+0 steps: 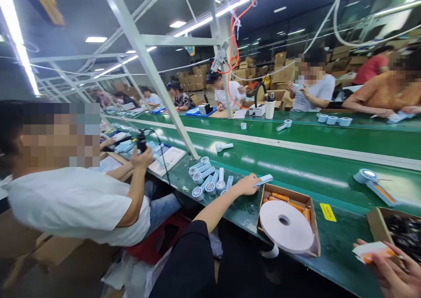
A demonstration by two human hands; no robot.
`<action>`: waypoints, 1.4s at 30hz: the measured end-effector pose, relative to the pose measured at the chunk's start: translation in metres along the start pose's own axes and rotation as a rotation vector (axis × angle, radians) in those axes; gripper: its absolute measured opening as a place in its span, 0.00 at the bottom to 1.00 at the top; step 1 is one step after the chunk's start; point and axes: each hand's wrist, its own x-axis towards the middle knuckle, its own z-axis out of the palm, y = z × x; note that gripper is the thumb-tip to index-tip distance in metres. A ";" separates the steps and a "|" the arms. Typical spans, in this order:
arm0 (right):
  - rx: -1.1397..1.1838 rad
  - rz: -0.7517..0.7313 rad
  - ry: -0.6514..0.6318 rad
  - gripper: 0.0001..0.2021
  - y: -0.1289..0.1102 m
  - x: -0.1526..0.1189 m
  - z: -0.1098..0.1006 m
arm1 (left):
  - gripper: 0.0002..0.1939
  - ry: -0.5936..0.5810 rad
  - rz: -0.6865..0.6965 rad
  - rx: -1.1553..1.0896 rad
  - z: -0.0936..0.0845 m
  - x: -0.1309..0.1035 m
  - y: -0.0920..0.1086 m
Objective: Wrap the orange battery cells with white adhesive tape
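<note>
My left hand [247, 185] reaches forward over the green bench, its fingers closed on one end of a light blue fan handle part [265, 179]. At the lower right, my right hand [394, 267] pinches an orange battery [369, 257] with a white strip [371, 248] on it. Between the hands, a cardboard box [315, 241] contains several orange batteries [279, 197]. A large roll of white tape [297, 234] lies on top of that box, its loose end hanging over the edge. Several light blue handheld fans [210, 187] lie grouped left of my left hand.
A green conveyor belt [296, 168] runs beyond the bench, carrying an opened fan [365, 175] at right and another fan [224, 147]. A box of dark parts [378, 223] stands near my right hand. On my left, a co-worker [82, 201] grips a black tool [141, 141].
</note>
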 end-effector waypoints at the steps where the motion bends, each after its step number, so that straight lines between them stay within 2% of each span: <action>1: 0.020 0.016 0.031 0.24 -0.006 -0.008 0.004 | 0.27 0.006 0.005 0.015 -0.003 0.004 -0.003; 4: 0.064 0.078 0.059 0.27 -0.021 -0.021 0.012 | 0.26 0.069 -0.014 0.120 -0.016 0.015 -0.012; 7: 0.093 0.105 0.018 0.35 -0.020 -0.021 0.008 | 0.25 0.124 -0.023 0.239 -0.023 0.022 -0.015; 10: 0.116 0.124 -0.020 0.40 -0.017 -0.015 0.003 | 0.19 0.096 0.038 0.323 -0.026 0.033 -0.008; 12: 0.130 0.104 -0.047 0.42 -0.023 -0.009 0.011 | 0.18 0.067 0.119 0.353 -0.030 0.047 0.001; 15: 0.134 0.009 -0.126 0.43 -0.045 0.007 0.047 | 0.16 0.016 0.272 0.377 -0.036 0.077 0.022; 18: 0.148 -0.136 -0.266 0.38 -0.069 0.034 0.098 | 0.13 -0.054 0.398 0.402 -0.037 0.105 0.048; 20: 0.140 -0.222 -0.355 0.34 -0.077 0.059 0.128 | 0.15 -0.095 0.436 0.415 -0.036 0.119 0.061; 23: -0.055 -0.343 -0.397 0.28 -0.076 0.097 0.159 | 0.13 -0.132 0.423 0.397 -0.034 0.134 0.071; 26: -0.224 -0.340 -0.443 0.24 -0.063 0.125 0.176 | 0.11 -0.152 0.375 0.320 -0.032 0.145 0.070; 30: -0.421 -0.332 -0.535 0.21 -0.043 0.149 0.191 | 0.13 -0.150 0.300 0.208 -0.028 0.161 0.064; 35: -0.740 -0.386 -0.619 0.20 -0.034 0.157 0.207 | 0.14 -0.077 0.241 0.129 -0.020 0.166 0.067; 42: -1.173 -0.482 -0.651 0.23 -0.037 0.150 0.211 | 0.13 -0.042 0.195 0.094 -0.017 0.167 0.079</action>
